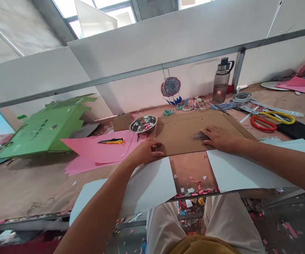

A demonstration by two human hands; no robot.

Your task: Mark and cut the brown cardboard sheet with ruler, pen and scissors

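A flat brown cardboard sheet (184, 132) lies on the workbench in front of me. My right hand (219, 138) rests palm down on it, fingers pressed on a small clear ruler (198, 136). At the sheet's near left corner, my left hand (145, 151) has its fingers curled in a pinch on something small that I cannot make out. Two white sheets (152, 185) (242, 169) lie under my forearms at the bench's near edge.
Pink paper (96, 148) with a yellow utility knife (111, 141) lies left, beside a steel bowl (142, 124) and a green box (41, 130). A water bottle (221, 81), tape rolls (242, 97), scissors (270, 120) and a woven hanging ornament (170, 87) stand behind. Pink scraps litter the bench and floor.
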